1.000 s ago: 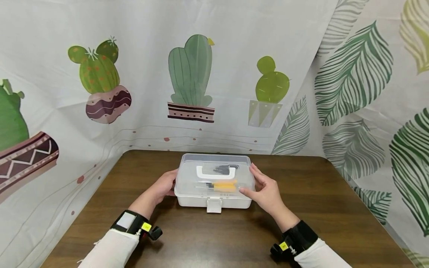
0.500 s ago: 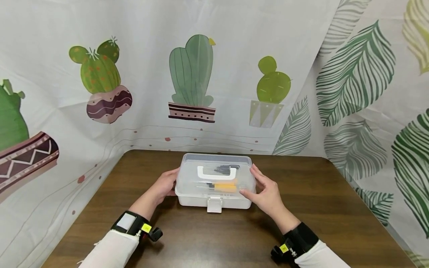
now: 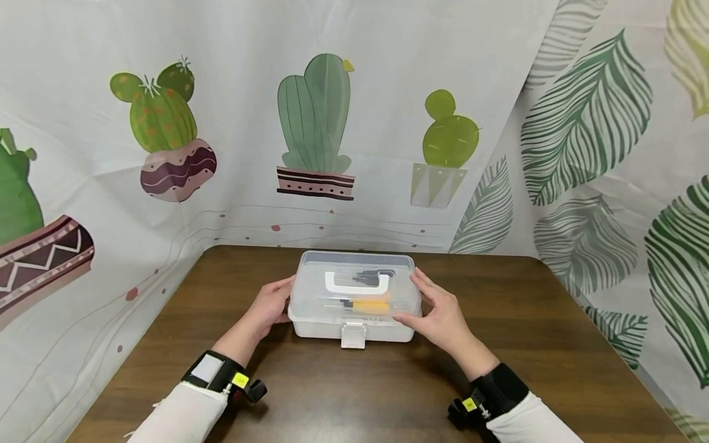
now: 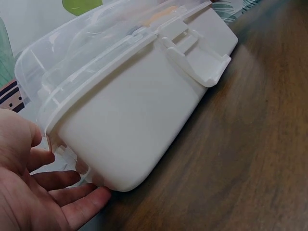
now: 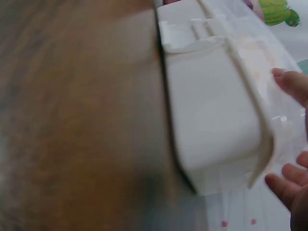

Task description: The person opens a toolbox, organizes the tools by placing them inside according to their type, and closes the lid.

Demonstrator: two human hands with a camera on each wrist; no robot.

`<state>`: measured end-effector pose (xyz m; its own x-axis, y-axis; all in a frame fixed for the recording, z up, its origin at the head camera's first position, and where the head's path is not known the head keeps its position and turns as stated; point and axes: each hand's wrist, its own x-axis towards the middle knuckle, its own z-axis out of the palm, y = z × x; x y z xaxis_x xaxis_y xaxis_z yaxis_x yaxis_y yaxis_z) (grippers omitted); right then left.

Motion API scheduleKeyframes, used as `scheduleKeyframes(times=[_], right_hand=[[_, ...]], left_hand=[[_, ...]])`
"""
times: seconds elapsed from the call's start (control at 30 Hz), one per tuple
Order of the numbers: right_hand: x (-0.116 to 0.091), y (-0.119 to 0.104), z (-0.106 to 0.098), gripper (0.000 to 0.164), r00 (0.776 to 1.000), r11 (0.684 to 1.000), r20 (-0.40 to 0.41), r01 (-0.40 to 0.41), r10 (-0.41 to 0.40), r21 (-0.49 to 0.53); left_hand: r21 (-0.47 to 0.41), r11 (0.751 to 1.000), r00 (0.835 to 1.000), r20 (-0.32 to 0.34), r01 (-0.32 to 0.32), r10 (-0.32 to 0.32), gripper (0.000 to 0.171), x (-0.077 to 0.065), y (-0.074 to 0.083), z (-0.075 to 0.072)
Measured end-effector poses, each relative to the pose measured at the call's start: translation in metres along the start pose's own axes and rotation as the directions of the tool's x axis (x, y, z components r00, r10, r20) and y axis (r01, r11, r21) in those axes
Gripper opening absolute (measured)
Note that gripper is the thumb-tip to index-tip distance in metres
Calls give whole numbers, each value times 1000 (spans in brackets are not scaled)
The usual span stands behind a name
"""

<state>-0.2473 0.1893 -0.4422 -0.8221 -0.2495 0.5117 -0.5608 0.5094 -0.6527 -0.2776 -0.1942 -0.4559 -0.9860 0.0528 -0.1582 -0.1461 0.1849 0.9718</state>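
A white plastic storage box (image 3: 321, 330) with a clear lid (image 3: 310, 289) stands on the table. Its lid is down, with a white carry handle (image 3: 357, 289) lying on top. The front latch (image 4: 199, 60) juts outward at its lower edge. Through the lid show yellow-handled tools (image 3: 371, 306) and dark slim items (image 3: 373, 277). My left hand (image 3: 271, 306) is at the box's left end, its extended fingers (image 4: 89, 204) along the end wall near the bottom. At the right end is my right hand (image 3: 443, 317), thumb at the lid's front corner, fingers along the side.
The brown wooden table (image 3: 343, 394) ends just behind the box, where a hanging cloth (image 3: 388, 227) printed with cacti rises. A leaf-patterned cloth (image 3: 581, 258) hangs on the right. Each wrist carries a black strap with a small camera.
Both hands and the box keep their places on the table. Only the head view shifts very slightly.
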Motion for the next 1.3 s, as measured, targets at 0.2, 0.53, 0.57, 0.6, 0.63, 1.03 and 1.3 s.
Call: scheduleKeyframes(times=[0.2, 0.53, 0.57, 0.6, 0.63, 1.03, 1.3], right_hand=[[3, -17, -11, 73, 986, 973, -58, 142, -155, -185], [-5, -55, -6, 12, 944, 944, 123, 286, -307, 167], [-7, -57, -3, 14, 940, 961, 231, 210, -249, 180], [-9, -58, 0, 19, 922, 974, 332, 147, -197, 169], [-11, -59, 3, 25, 894, 986, 422, 97, -148, 139], [-17, -50, 32, 36, 785, 999, 620, 32, -12, -21], [-20, -46, 40, 42, 784, 993, 615, 116, -89, -4]], left_hand=[[-18, 999, 999, 16, -38, 39, 55, -5, 4, -2], [55, 989, 991, 18, -136, 135, 54, -15, 18, -3], [56, 990, 991, 8, -131, 131, 52, -15, 18, -3], [68, 989, 991, 2, -131, 131, 50, -16, 18, -3], [71, 989, 991, -2, -131, 132, 49, -16, 18, -3], [63, 988, 989, -4, -144, 145, 51, -16, 15, -4], [71, 985, 987, -11, -157, 159, 51, -17, 15, -4]])
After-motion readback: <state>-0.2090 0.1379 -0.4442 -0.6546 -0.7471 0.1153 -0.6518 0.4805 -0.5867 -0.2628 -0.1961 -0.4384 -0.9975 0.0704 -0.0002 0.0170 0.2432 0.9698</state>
